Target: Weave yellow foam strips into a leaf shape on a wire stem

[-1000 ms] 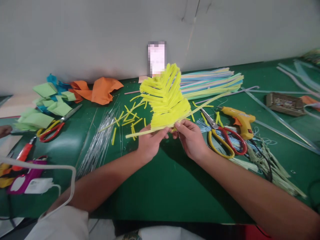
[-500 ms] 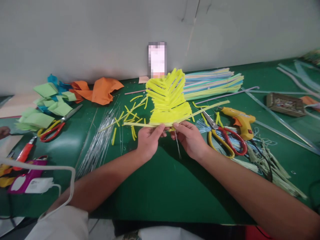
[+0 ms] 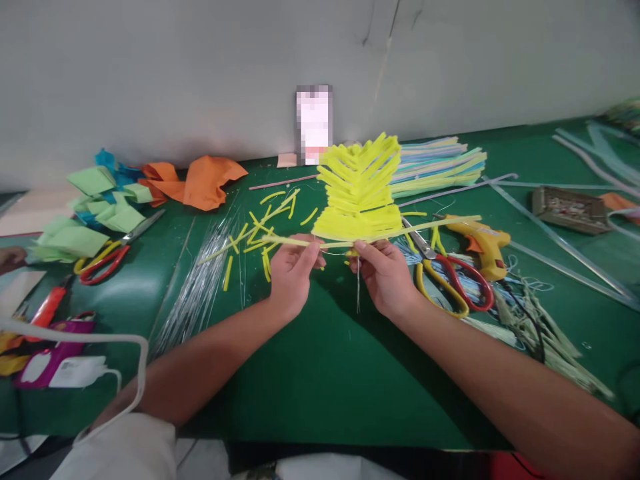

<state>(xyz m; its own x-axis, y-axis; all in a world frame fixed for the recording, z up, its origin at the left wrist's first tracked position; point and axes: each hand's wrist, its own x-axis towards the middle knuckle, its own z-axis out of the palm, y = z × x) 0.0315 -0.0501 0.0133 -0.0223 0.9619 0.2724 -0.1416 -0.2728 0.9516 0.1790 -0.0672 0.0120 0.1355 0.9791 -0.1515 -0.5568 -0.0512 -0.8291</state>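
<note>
A bright yellow leaf-shaped piece (image 3: 363,193), built from many short strips in a herringbone pattern, stands raised above the table. My right hand (image 3: 387,275) pinches its base together with a long pale yellow strip (image 3: 434,227). Below those fingers hangs a thin wire stem (image 3: 358,287). My left hand (image 3: 293,275) is closed on the other part of the strip, thumb on top, so the strip runs across between both hands. Behind the left hand lie loose yellow cut pieces (image 3: 260,225). Scissors with red and yellow handles (image 3: 453,283) rest right of my right hand.
A yellow glue gun (image 3: 483,243), a strip bundle (image 3: 445,163) and a small box (image 3: 570,210) lie to the right. Wires (image 3: 205,280), other scissors (image 3: 107,257) and crumpled paper (image 3: 213,183) are left. A phone (image 3: 314,123) leans behind. Another person's hand (image 3: 11,257) shows far left.
The leaf-shaped piece and my right hand have moved a little to the right. My left hand has shifted slightly left, widening the gap between the hands along the strip.
</note>
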